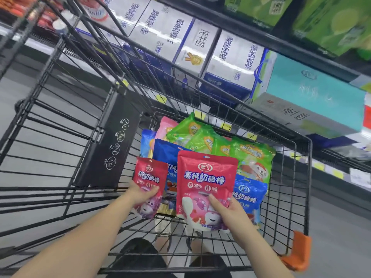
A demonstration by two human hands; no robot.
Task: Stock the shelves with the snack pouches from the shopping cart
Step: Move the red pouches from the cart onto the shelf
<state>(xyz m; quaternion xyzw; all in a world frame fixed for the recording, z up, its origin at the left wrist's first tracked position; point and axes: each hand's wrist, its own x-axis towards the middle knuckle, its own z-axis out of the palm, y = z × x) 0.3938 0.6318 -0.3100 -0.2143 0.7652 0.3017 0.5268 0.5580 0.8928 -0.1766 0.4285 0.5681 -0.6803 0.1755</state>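
Both hands reach into the black wire shopping cart (309,177), each holding a red pouch upright. The left hand (141,193) grips the lower edge of a small red pouch (150,174), thumb across its front. The right hand (227,207) pinches the bigger red pouch (206,177) near its bottom right, thumb on the front and fingers behind.

The other pouches are piled at the end of the cart nearest the person. Green pouches (252,157) lie on top at the back, a pink pouch (166,125) stands behind them on the left, one blue pouch (165,151) sits between the two red ones, and another blue pouch (250,194) lies just beside the right hand.

Beyond the cart, the shelves (236,30) carry white milk boxes (230,57), a teal box (313,93) and green boxes (331,23). A black flap with round signs (112,145) hangs inside the cart, and the cart's handle has an orange end cap (299,249).
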